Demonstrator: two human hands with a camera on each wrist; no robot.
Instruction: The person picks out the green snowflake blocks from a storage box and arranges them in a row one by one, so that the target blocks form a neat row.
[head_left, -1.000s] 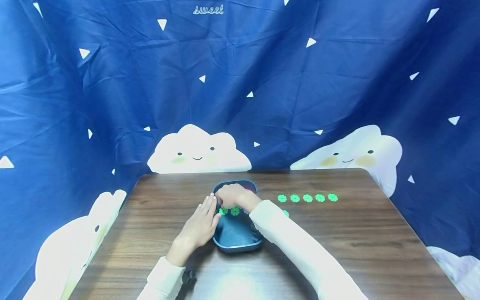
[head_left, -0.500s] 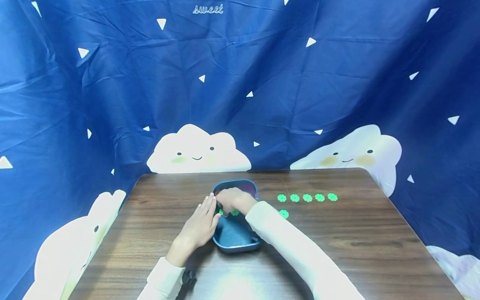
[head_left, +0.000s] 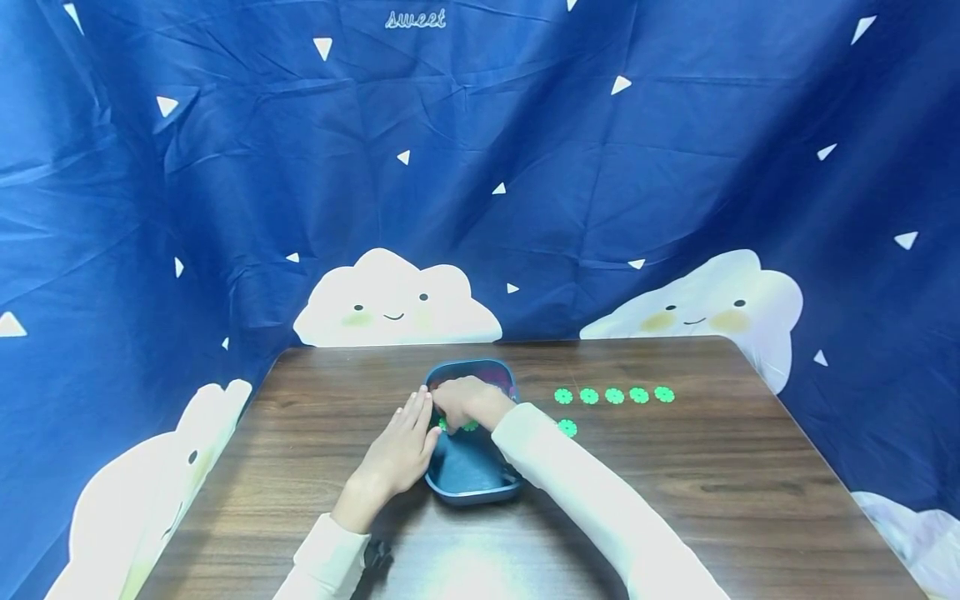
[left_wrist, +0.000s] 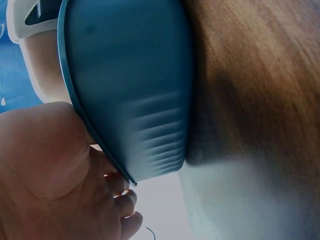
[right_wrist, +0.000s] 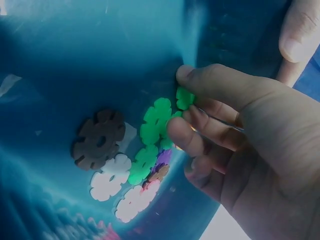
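Wooden table (head_left: pixel 675 467); star-and-cloud blue curtain (head_left: pixel 525 167) behind.

Green discs (head_left: pixel 614 395) on a dark wood-grain table (head_left: pixel 712 467), teal tray (head_left: pixel 468 475), navy cloud-print backdrop (head_left: pixel 480 167).

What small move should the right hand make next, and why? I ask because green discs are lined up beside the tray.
Probably lift out the green flower-shaped plastic disc: the right hand has its fingertips on it inside the blue plastic tray, which the left hand steadies at its side. I can't tell if the grip is secure.
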